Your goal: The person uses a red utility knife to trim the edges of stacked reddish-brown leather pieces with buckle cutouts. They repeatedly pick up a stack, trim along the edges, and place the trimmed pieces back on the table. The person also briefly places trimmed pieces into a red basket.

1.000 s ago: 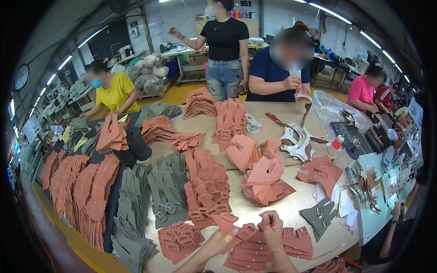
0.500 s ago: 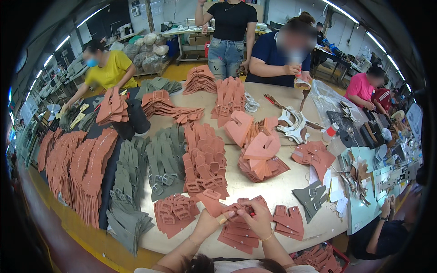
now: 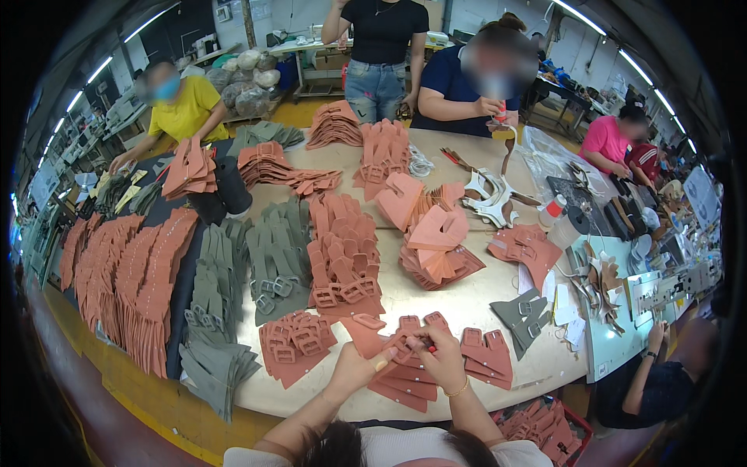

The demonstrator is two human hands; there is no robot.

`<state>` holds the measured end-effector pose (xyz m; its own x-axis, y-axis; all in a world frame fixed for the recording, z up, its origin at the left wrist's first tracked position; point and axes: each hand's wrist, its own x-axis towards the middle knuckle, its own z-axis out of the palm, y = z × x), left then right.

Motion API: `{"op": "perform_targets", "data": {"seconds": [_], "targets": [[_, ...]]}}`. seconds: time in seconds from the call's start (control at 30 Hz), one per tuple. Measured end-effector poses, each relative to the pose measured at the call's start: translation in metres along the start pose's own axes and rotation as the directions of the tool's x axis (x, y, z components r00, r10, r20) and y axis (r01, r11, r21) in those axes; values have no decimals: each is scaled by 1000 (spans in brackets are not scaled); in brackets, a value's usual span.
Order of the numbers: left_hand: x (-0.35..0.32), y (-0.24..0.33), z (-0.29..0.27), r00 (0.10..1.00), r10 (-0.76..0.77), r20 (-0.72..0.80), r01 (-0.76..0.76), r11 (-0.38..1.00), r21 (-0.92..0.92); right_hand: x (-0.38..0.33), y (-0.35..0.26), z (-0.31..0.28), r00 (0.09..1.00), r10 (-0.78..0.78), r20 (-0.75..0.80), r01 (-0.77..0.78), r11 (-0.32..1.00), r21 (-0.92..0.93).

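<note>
Near the front edge of the table, both hands pinch one terracotta shoe upper piece with a buckle strap [image 3: 362, 336]. My left hand [image 3: 359, 373] grips it from the left, with a tan wrap on one finger. My right hand [image 3: 443, 363] closes on its strap end, fingertips close to the left ones. A small red thing shows at the right fingers, too small to name. Below the hands lies a fanned stack of terracotta pieces [image 3: 405, 389]. To its right sit more buckled pieces [image 3: 486, 359], and to its left a buckled pile [image 3: 294, 342].
Long rows of terracotta pieces [image 3: 342, 253] and grey-green pieces [image 3: 278, 253] cover the table's left and middle. Two grey-green buckled pieces [image 3: 523, 317] lie at right. A red crate [image 3: 574, 432] of pieces stands below the edge. Co-workers surround the table; one holds a red-and-white bottle [image 3: 500, 109].
My view has shifted slightly, so the table sits a little higher and left. Both hands stay on the buckled piece with small finger movement. The co-worker across has tilted the held parts differently.
</note>
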<state>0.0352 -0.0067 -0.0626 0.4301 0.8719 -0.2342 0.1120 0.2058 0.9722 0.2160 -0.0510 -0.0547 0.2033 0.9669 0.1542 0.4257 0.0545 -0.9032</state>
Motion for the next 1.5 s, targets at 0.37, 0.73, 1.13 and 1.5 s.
{"op": "perform_targets", "data": {"seconds": [0.37,0.73,1.13,1.5], "targets": [[-2,-13,-1,998,53,33,-54,998,20,-6,21,9,1000,-5,-29,8,995,99],[-7,-23,3,992,119,-40,-117,992,53,-6,31,12,999,-40,-24,42,995,88],[-10,-9,11,996,94,7,-93,990,-103,-3,32,3,981,-77,-180,126,952,279],[3,-15,6,996,-29,-80,-9,896,-443,-3,13,6,995,-39,-94,40,999,7]]}}
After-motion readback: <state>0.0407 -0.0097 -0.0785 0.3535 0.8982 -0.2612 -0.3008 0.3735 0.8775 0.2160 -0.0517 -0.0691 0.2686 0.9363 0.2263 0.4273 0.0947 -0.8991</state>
